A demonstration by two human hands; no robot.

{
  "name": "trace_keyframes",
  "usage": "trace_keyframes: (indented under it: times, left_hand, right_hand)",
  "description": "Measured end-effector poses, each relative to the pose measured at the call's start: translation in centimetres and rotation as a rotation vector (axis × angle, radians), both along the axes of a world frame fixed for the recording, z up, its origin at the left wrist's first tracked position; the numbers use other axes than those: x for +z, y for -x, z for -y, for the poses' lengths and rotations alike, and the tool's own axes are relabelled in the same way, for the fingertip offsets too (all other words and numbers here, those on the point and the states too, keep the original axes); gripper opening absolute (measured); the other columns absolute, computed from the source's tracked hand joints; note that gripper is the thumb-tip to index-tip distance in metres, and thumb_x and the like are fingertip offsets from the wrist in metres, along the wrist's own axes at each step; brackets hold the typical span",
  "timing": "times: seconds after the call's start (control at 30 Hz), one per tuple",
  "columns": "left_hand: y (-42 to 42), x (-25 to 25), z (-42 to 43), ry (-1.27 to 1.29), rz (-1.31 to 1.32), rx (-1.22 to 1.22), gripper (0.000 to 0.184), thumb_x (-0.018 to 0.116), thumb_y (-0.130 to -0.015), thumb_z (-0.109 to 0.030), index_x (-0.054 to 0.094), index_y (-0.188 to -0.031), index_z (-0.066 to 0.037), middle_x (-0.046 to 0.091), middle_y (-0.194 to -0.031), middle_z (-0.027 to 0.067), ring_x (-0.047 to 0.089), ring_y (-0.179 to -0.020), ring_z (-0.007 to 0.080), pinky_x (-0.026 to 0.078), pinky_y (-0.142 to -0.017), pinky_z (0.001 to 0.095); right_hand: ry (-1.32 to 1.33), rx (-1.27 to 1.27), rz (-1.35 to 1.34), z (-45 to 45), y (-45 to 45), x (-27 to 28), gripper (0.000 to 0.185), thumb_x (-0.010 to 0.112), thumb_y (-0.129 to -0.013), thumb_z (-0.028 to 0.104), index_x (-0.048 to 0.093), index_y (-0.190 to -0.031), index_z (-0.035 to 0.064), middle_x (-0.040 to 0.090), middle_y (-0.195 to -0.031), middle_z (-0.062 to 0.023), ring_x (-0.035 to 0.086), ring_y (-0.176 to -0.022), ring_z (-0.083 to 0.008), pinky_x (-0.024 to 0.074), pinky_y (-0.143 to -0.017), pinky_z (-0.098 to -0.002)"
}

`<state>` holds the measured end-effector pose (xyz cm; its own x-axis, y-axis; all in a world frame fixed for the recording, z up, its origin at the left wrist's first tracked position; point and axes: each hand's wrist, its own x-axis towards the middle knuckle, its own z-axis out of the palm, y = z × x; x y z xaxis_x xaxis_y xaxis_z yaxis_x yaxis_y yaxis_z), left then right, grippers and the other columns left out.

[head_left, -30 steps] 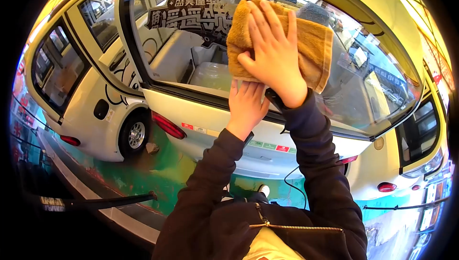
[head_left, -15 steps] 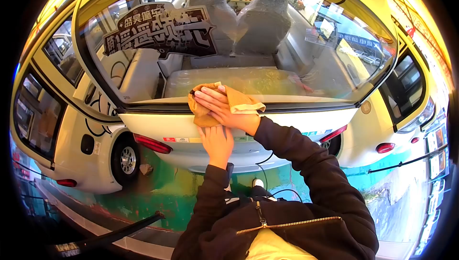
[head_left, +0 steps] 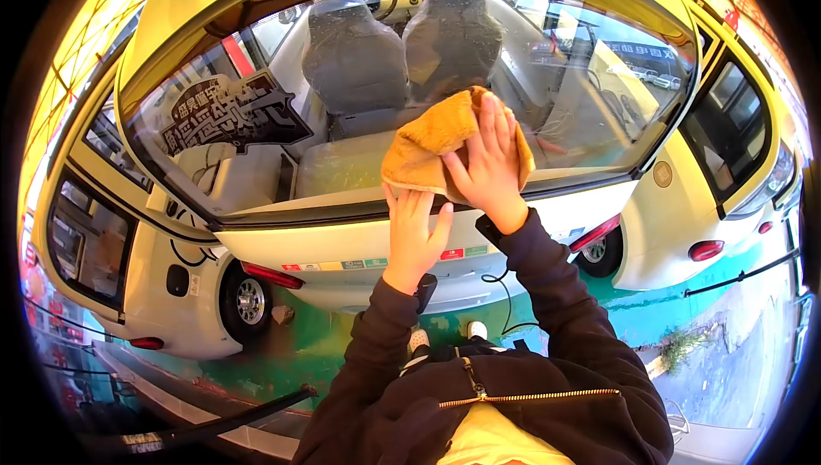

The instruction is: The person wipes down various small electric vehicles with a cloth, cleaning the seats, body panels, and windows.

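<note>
An orange-brown cleaning cloth [head_left: 428, 150] lies spread on the rear window glass [head_left: 351, 136] of a cream and yellow vehicle. My right hand [head_left: 489, 161] presses it to the glass from above, fingers stretched upward and thumb apart. Some of the cloth is hidden under that palm. Lower down, my left hand [head_left: 414, 238] rests with fingers extended over the black lower window edge [head_left: 342, 213], its fingertips at the cloth's bottom border. I cannot tell whether those fingertips touch the cloth or only the vehicle. Through the glass, two covered grey seats [head_left: 355, 54] show.
A dark lettered sticker [head_left: 244, 114] is on the window's left part. Small coloured labels [head_left: 376, 263] line the panel below. More cream vehicles stand on the left [head_left: 162, 294] and right [head_left: 676, 234]. A black cable [head_left: 506, 298] hangs near my feet above the green floor [head_left: 333, 328].
My right hand has moved the cloth up and right from the window's lower edge onto the glass, and the cloth has spread wider. My left hand has shifted slightly right.
</note>
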<state>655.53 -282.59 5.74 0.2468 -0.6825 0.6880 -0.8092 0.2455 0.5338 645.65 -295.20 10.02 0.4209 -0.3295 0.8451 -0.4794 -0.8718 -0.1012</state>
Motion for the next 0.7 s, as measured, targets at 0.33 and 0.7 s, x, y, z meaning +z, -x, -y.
trace_keyframes:
  times: [0.33, 0.7]
  left_hand:
    - [5.9, -1.3, 3.7, -0.266, 0.085, -0.204, 0.046, 0.047, -0.096, -0.031, 0.049, -0.134, -0.007, 0.048, -0.140, 0.0117, 0.032, -0.137, 0.0314, -0.001, -0.112, 0.0631]
    - [5.6, -3.5, -0.3, -0.333, -0.448, -0.388, 0.060, 0.065, -0.089, -0.025, 0.038, -0.137, 0.000, 0.056, -0.123, 0.0178, 0.053, -0.117, 0.0327, 0.038, -0.104, 0.0397]
  right_hand:
    - [-0.128, -0.306, 0.091, 1.4, 7.2, -4.4, 0.051, 0.055, -0.086, 0.014, 0.047, -0.131, -0.0065, 0.033, -0.149, -0.0251, 0.028, -0.139, -0.0418, 0.0215, -0.115, -0.0477]
    - [-0.494, 0.238, 0.226, -2.5, 10.7, -4.6, 0.014, 0.057, -0.081, -0.007, 0.062, -0.094, -0.0043, 0.063, -0.115, -0.0201, 0.051, -0.123, -0.0396, 0.0417, -0.098, -0.0431]
